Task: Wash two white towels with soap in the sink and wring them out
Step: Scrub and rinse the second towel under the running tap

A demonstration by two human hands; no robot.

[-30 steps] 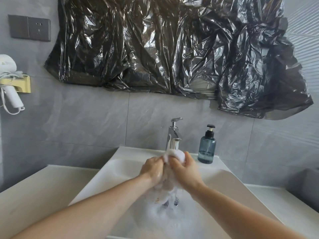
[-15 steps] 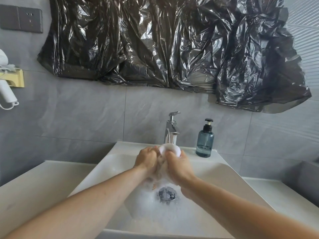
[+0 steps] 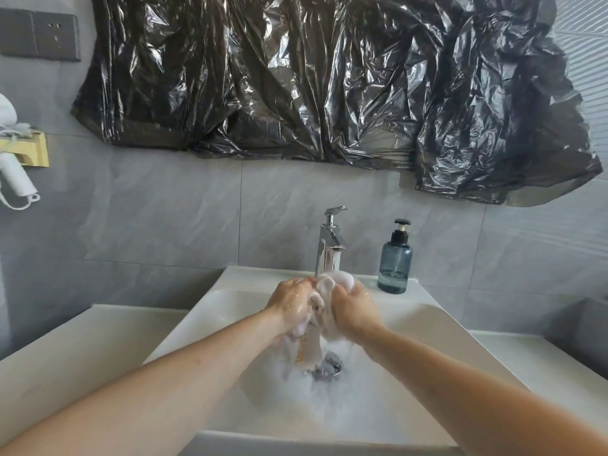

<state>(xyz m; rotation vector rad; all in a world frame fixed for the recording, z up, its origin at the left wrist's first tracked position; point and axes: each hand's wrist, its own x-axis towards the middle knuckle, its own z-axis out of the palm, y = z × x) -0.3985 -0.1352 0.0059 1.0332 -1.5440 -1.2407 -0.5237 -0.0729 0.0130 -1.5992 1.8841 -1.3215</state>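
A wet, soapy white towel (image 3: 324, 291) is bunched between both hands above the white sink (image 3: 424, 320), just below the chrome faucet (image 3: 330, 243). My left hand (image 3: 291, 302) grips its left side and my right hand (image 3: 352, 309) grips its right side, knuckles close together. A twisted tail of the towel hangs down toward the drain (image 3: 327, 370). White foam (image 3: 329, 403) covers the basin floor around the drain. Only one towel shows; a second one is not visible.
A blue pump soap bottle (image 3: 394, 261) stands on the sink's back rim, right of the faucet. White countertop (image 3: 82, 350) extends on both sides. Black plastic sheeting (image 3: 329, 80) hangs on the grey tiled wall. A white hair dryer (image 3: 13, 172) hangs at far left.
Both hands keep working the towel under the faucet. The towel's tail now hangs lower toward the drain, and the view has tilted slightly.
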